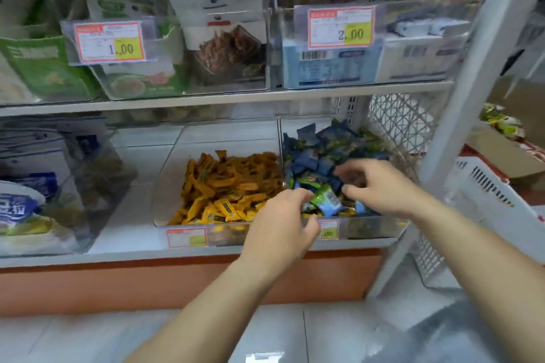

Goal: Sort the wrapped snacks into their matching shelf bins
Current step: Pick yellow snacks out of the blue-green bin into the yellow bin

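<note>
Two clear bins sit side by side on the lower shelf. The left bin (165, 186) holds several yellow-orange wrapped snacks (227, 186). The right bin (368, 227) holds several blue and green wrapped snacks (318, 153), with a few yellow ones at its front edge. My left hand (280, 227) reaches over the right bin's front left corner, fingers curled, and pinches the green end of a green-and-blue snack (327, 200). My right hand (383, 186) hovers over the blue pile with its fingers spread and loosely bent, the thumb close to the same snack.
The upper shelf (295, 94) carries bins of green, white and blue packets behind price tags (109, 41). A bin of bagged goods (44, 186) stands at the lower left. A white mesh shelf side and upright post (460, 91) close the right, with a white crate (486, 194) beyond.
</note>
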A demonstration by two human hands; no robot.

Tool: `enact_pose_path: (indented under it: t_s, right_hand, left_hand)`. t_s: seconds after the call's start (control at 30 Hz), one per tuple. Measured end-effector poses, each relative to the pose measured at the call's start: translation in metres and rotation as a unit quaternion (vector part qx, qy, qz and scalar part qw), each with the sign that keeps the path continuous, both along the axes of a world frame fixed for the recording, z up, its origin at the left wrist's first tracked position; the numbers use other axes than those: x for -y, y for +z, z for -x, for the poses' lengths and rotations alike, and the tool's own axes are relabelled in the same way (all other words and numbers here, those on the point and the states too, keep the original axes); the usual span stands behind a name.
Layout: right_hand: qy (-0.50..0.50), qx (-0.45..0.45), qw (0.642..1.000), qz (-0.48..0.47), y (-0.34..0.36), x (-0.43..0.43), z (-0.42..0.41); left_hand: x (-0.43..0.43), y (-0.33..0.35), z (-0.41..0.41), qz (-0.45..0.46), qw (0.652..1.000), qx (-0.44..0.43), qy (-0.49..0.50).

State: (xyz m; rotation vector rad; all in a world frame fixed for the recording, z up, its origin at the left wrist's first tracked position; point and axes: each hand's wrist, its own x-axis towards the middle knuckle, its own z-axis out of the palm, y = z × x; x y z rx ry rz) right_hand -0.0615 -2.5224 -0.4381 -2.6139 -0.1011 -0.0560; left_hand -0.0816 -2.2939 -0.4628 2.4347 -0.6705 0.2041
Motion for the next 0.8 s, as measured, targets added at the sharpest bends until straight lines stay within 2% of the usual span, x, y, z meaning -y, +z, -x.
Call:
enact_pose_path:
  t_s: [0.07,0.13,0.23,0.33,0.5,0.6,0.7,0.8]
  right_hand:
    - [0.034,-0.026,0.998,0.047,-0.010,-0.001,-0.003]
    - [0.048,-0.014,0.995,0.080,-0.014,-0.002,-0.010]
    - [0.044,-0.006,0.993,0.109,-0.022,0.000,-0.020]
    - [0.044,-0.001,0.987,0.152,-0.027,0.001,-0.030]
    - [0.019,0.073,0.994,0.079,-0.011,0.021,-0.053]
    - [-0.011,0.133,0.989,0.056,-0.010,0.029,-0.049]
    - [-0.013,0.134,0.989,0.069,-0.011,0.033,-0.044]
    - [-0.028,0.115,0.987,0.105,-0.012,0.035,-0.038]
  left_hand:
    - [0.015,-0.007,-0.001,-0.027,0.999,-0.019,0.029]
    - [0.027,-0.013,-0.005,-0.057,0.996,-0.039,0.054]
    - [0.040,-0.022,-0.012,-0.086,0.995,-0.039,0.043]
    - [0.048,-0.023,-0.027,-0.072,0.996,-0.052,0.029]
    - [0.057,-0.019,-0.051,0.020,0.994,-0.104,0.034]
    - [0.065,-0.021,-0.054,0.052,0.995,-0.076,0.028]
    - [0.069,-0.019,-0.060,-0.003,1.000,-0.019,0.003]
    - [0.071,-0.016,-0.064,-0.066,0.997,-0.032,-0.027]
